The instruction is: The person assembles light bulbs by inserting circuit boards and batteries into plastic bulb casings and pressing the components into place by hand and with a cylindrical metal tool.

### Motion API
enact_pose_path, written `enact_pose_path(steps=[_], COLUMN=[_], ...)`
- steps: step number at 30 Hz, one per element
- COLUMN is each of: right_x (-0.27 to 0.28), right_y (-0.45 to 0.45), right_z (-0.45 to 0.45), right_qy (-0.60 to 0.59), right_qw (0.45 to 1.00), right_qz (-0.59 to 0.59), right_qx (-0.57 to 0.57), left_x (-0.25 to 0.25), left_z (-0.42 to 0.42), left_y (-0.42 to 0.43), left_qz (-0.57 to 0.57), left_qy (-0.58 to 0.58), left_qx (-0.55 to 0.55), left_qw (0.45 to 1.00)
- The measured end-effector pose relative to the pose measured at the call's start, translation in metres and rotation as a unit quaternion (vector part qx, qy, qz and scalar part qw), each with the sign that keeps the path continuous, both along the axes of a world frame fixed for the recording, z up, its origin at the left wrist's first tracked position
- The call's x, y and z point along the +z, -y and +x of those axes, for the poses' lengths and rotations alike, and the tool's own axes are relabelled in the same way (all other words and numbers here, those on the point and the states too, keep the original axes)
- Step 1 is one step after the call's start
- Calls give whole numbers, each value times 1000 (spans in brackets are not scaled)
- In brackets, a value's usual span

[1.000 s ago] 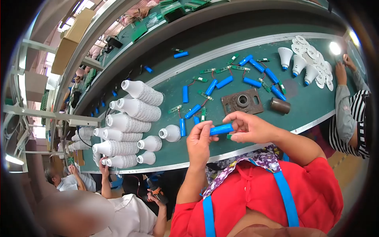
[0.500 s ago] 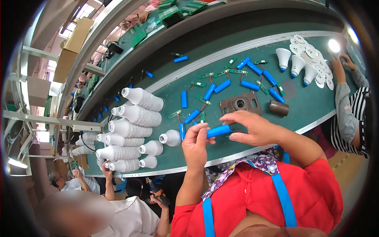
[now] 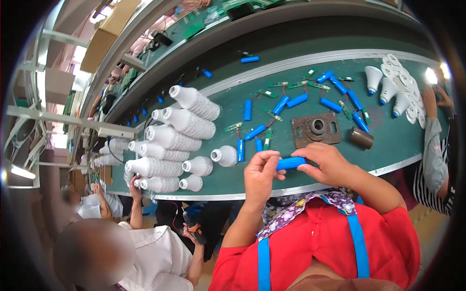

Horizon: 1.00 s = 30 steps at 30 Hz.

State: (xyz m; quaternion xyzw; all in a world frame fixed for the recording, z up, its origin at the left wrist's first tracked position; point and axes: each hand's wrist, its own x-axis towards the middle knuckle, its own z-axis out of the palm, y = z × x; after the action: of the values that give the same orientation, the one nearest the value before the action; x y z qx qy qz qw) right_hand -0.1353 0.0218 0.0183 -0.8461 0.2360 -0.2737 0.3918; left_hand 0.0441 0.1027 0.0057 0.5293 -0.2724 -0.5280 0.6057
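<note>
A blue cylindrical battery (image 3: 290, 163) is held level between both hands, near the table's front edge. My left hand (image 3: 263, 175) pinches its left end between thumb and fingers. The thumb and fingers of my right hand (image 3: 326, 164) close on its right end. Just beyond my right hand lies a brown metal fixture (image 3: 316, 129) with a round hole, and a dark metal cylinder (image 3: 361, 138) rests to its right. Several other blue batteries (image 3: 255, 132) with wired green circuit boards (image 3: 273, 115) are scattered past my hands.
Nested white bulb housings (image 3: 174, 137) stand at the left, with a loose housing (image 3: 224, 156) nearer. White cones (image 3: 373, 79) and white discs (image 3: 404, 87) are at the far right. A co-worker at lower left holds a drill (image 3: 194, 228); another co-worker's hands (image 3: 435, 97) are at right.
My right hand has closed on the battery's right end, where its fingers were apart half a second ago. The view has shifted, so the table's contents appear further right.
</note>
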Motion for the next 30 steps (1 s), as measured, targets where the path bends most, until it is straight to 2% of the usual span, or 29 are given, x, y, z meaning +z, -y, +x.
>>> enact_pose_path(steps=[2, 5, 6, 8, 9, 11, 12, 13, 16, 17, 18, 19, 20, 22, 23, 24, 26, 27, 28, 29, 30], right_x=[-1, -8, -8, -5, -6, -10, -12, -13, -16, -16, -18, -22, -21, -17, -23, -20, -11, -12, -13, -14, -10], right_y=[-4, -2, -2, -3, -3, -2, -1, 0, -4, -6, -7, -7, -8, -8, -9, -9, -7, -8, -11, -13, -14], right_z=[3, 8, 9, 11, 12, 16, 16, 17, 22, 23, 24, 24, 22, 20, 19, 18, 16, 16, 13, 13, 13], right_qy=[2, -2, 1, 4, 43, 124, 137, 149, 158, 151, 145, 143, 132, 110, 108, 83, 31, 48, 64, 79, 74], right_qw=[1000, 999, 998, 984, 956, 861, 864, 867, 871, 870, 869, 864, 835, 768, 760, 763, 769, 878, 952, 988, 995], right_qz=[-9, -15, 49, 178, 289, 492, 484, 475, 461, 465, 469, 482, 534, 631, 641, 641, 638, 476, 294, 101, 58], right_qx=[-21, 33, 36, 34, 20, -15, -23, -31, -54, -58, -62, -43, -31, -7, 10, 16, 29, -10, -47, -83, -32], left_x=[-5, -7, -8, -6, -6, -11, -14, -19, -16, -11, -6, -1, 1, 2, 4, 5, 15, 19, 21, 23, 24], left_z=[2, 10, 12, 10, 8, 6, 5, 3, -11, -18, -18, -14, -12, -9, -4, -1, 1, 3, 7, 10, 12], left_y=[-6, -12, -13, -11, -10, -10, -11, -13, -14, -14, -12, -10, -8, -5, -5, -6, -9, -10, -11, -12, -13], left_qz=[-15, -12, -13, -47, -63, -32, -19, -8, -42, -51, -106, -158, -206, -253, -266, -278, -250, -237, -196, -156, -115], left_qy=[7, 7, 12, -88, -141, -85, -56, -114, -76, -24, 133, 287, 433, 461, 476, 491, 472, 464, 438, 411, 382], left_qx=[-2, -10, -18, 15, 27, 14, 6, -26, -91, -63, -76, -88, -96, -89, -104, -119, -90, -74, -70, -66, -63], left_qw=[1000, 1000, 1000, 995, 988, 996, 998, 993, 992, 996, 982, 941, 872, 846, 832, 817, 841, 851, 874, 896, 915])
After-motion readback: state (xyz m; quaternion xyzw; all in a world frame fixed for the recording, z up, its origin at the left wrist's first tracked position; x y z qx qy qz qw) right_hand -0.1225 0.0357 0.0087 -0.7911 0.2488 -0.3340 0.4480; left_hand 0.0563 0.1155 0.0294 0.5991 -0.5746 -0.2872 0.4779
